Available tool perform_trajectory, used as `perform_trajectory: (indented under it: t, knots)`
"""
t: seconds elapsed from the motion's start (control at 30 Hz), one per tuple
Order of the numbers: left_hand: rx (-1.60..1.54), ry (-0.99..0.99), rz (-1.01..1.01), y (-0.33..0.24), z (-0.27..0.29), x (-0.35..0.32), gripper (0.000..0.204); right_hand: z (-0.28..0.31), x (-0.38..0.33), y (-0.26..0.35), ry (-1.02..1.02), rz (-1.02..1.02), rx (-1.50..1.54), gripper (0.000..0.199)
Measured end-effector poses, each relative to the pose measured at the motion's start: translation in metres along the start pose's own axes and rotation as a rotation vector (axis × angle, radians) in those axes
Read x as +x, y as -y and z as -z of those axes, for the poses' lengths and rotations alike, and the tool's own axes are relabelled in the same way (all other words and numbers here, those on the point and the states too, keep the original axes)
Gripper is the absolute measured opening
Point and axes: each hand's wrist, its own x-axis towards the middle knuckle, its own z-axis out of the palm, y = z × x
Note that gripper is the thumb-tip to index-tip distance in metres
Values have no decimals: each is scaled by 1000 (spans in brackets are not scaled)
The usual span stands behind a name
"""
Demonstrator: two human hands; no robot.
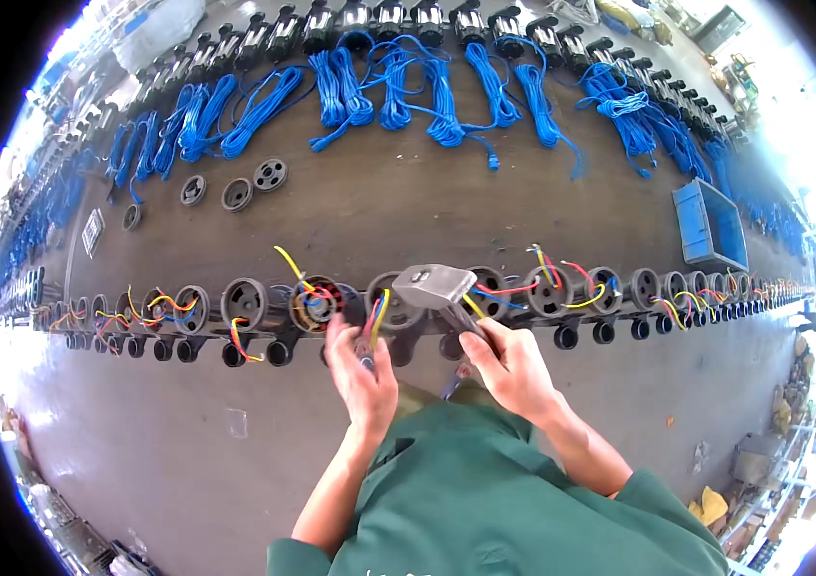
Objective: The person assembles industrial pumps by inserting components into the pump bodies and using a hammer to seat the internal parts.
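Observation:
My right hand is closed round the dark handle of a hammer. Its blocky grey metal head hangs over the near row of round dark housings. Just left of it, my left hand curls below a housing with copper windings. Between its thumb and fingers is a narrow dark thing, partly hidden, where red and yellow wires also come down. I cannot make out exactly what the fingers grip. Behind the hammer head, another round housing is partly covered.
Blue cable bundles lie along the table's far side, before a row of black and silver motors. Loose round covers sit at the left of the brown tabletop. A blue crate stands at the right.

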Motion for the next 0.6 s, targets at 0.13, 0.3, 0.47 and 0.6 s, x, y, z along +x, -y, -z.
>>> perform_trajectory:
  t: [0.13,0.3,0.47,0.6]
  knots:
    - [140,110,-317,-64,-13,15,39,58,-26,-4,-108,-14,62,31]
    - [208,824,-418,-86,-79,70,27,104,-34,-23,-115,-112,104,39]
    - [155,830,-591,-71,-107,96,22,112,-54,-40,-106,-86,318,37]
    - [-54,747,-199,-59,-82,110,20,106,-69,-49,-181,-117,308,36]
